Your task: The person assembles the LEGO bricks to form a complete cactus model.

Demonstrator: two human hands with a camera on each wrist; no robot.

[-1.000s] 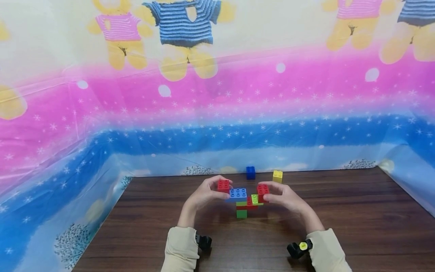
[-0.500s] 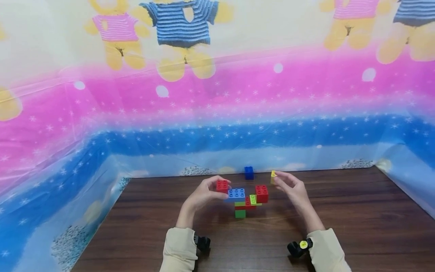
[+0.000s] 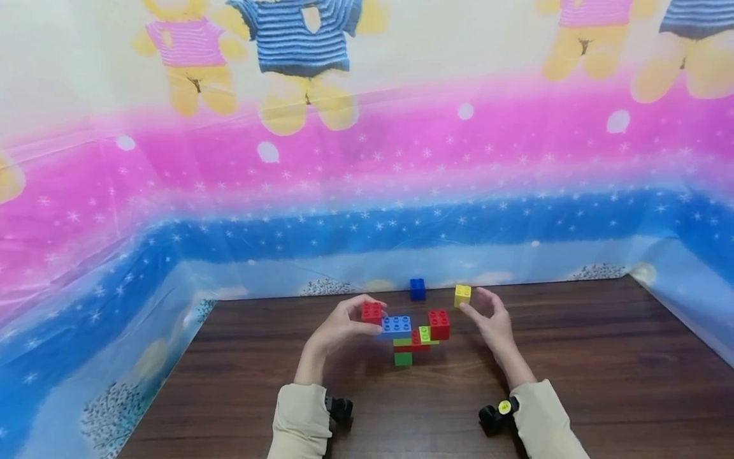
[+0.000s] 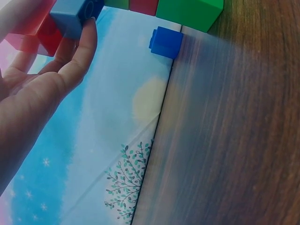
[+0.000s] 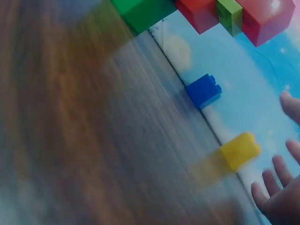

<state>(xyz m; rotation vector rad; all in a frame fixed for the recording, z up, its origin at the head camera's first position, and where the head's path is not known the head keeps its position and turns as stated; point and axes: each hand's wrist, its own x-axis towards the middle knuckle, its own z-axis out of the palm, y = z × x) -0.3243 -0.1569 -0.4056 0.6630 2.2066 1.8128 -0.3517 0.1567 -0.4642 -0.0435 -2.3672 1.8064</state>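
- Left hand [image 3: 338,328] grips the left end of the brick structure [image 3: 410,335]: fingers curl round the red brick [image 3: 371,312] at its 9 o'clock end, thumb against the neighbouring blue brick [image 3: 397,326].
- Left wrist view: fingertips [image 4: 86,35] press on the blue brick [image 4: 75,14], red brick [image 4: 47,35] tucked behind them.
- Structure stands near the middle of the dark wooden surface [image 3: 602,370]. A green brick [image 3: 403,358] is its foot; above that a red and lime layer, then the blue brick, with a second red brick [image 3: 439,324] at the 3 o'clock end.
- Right hand [image 3: 493,322] is released, fingers spread and relaxed, holding nothing. It hangs just at 3 o'clock of the structure, not touching it.
- Loose yellow brick [image 3: 462,295] sits on the surface at 12 o'clock of the structure, just beside the right hand's fingertips [image 3: 466,310]; contact cannot be told. Right wrist view is blurred: yellow brick [image 5: 240,150] lies clear of the fingers [image 5: 276,187].
- Loose blue brick [image 3: 418,289] sits at 11 o'clock of the yellow one, at the surface's far edge against the patterned plastic backdrop [image 3: 367,191].
- Cream sleeves [image 3: 298,421] cover both forearms.
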